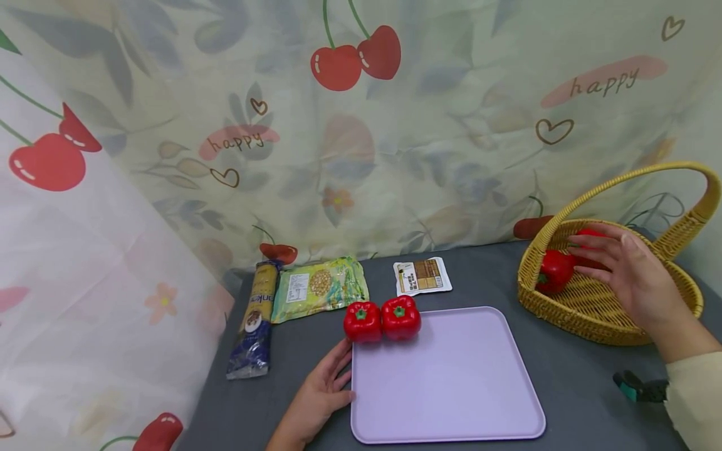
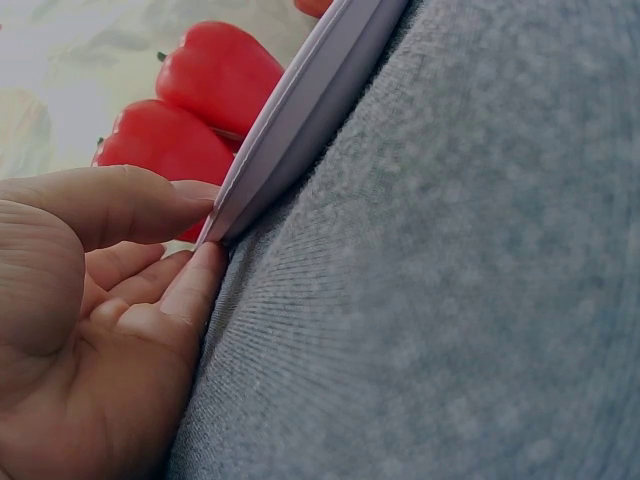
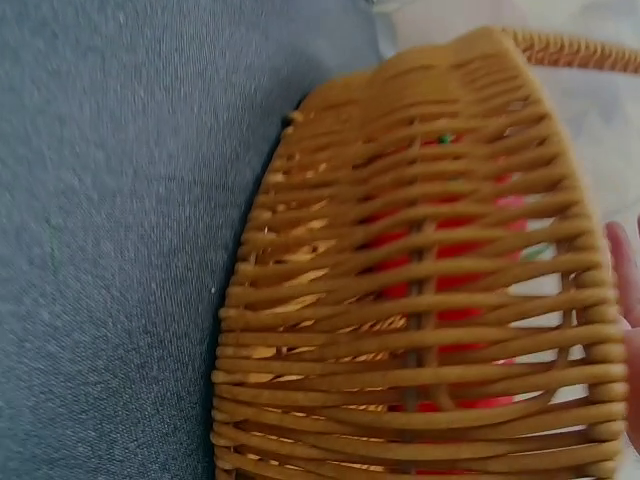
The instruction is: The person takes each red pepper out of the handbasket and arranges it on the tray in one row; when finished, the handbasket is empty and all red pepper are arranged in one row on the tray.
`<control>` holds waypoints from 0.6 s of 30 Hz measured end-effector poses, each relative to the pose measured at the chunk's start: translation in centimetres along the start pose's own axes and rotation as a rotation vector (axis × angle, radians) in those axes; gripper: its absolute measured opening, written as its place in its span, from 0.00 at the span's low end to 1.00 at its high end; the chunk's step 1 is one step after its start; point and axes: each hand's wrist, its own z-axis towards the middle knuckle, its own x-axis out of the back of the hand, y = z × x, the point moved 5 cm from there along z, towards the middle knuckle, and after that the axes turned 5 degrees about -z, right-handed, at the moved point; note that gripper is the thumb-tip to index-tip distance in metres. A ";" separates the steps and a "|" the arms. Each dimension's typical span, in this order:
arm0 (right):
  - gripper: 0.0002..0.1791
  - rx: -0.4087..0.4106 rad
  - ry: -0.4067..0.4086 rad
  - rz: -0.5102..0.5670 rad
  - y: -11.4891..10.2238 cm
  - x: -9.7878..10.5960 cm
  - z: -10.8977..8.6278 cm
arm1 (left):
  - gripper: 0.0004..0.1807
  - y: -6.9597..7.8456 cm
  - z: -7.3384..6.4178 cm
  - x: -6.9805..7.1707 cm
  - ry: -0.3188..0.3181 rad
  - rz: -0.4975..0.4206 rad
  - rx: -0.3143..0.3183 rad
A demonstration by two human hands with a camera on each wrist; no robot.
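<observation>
At the left side of a pale purple tray, my left hand pinches the rim; the left wrist view shows the thumb on one side and a fingertip on the other. Two red bell peppers sit side by side in the tray's far left corner. Over the wicker basket on the right, my right hand reaches with fingers extended, holding nothing. Inside the basket lies a red bell pepper, and more red shows behind the fingers, partly hidden. The right wrist view mostly shows the basket's woven side.
Behind the tray lie a blue and yellow packet, a green packet and a small white and brown sachet. A black and teal strap is near the right sleeve. A printed curtain hangs at the back.
</observation>
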 end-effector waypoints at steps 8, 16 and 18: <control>0.23 -0.060 0.063 -0.027 2.4 1.7 1.0 | 0.57 -0.1 0.1 0.0 0.003 -0.004 0.007; 0.20 -0.087 0.072 -0.129 4.2 2.3 0.9 | 0.57 -0.2 0.1 -0.2 -0.003 -0.006 0.013; 0.21 -0.105 0.039 -0.249 4.5 2.2 1.1 | 0.57 -0.1 0.1 -0.1 -0.002 -0.001 0.015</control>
